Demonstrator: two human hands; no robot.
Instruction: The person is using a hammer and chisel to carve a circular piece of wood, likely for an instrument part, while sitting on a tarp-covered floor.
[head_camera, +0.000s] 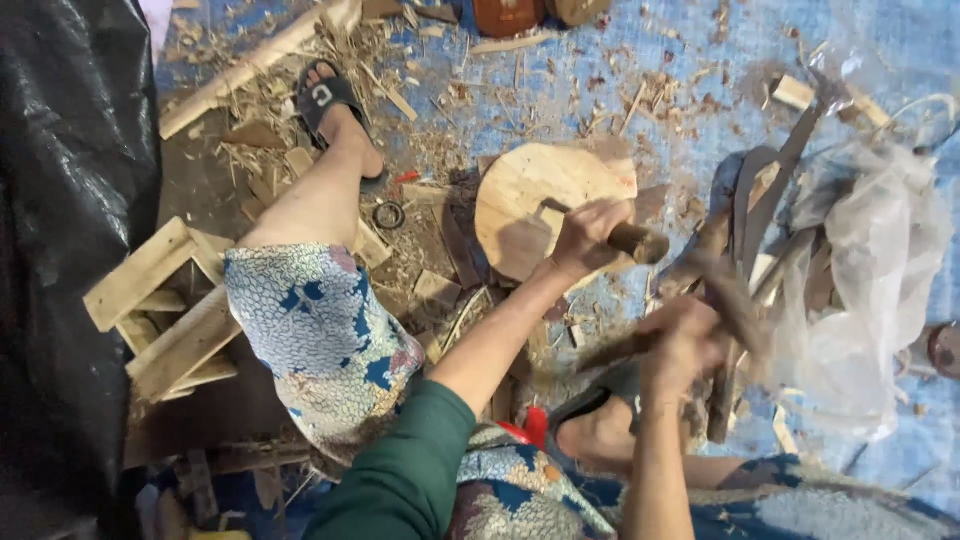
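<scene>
Here, right hand (683, 345) & its tool (735, 305) blurred.

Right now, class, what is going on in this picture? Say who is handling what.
A person sits low over a floor littered with wood chips and offcuts. The left hand grips a round-handled tool set against a round wooden block. The right hand, blurred, holds what looks like a hammer raised beside it. Dark wood strips and a clear plastic bag lie to the right.
</scene>
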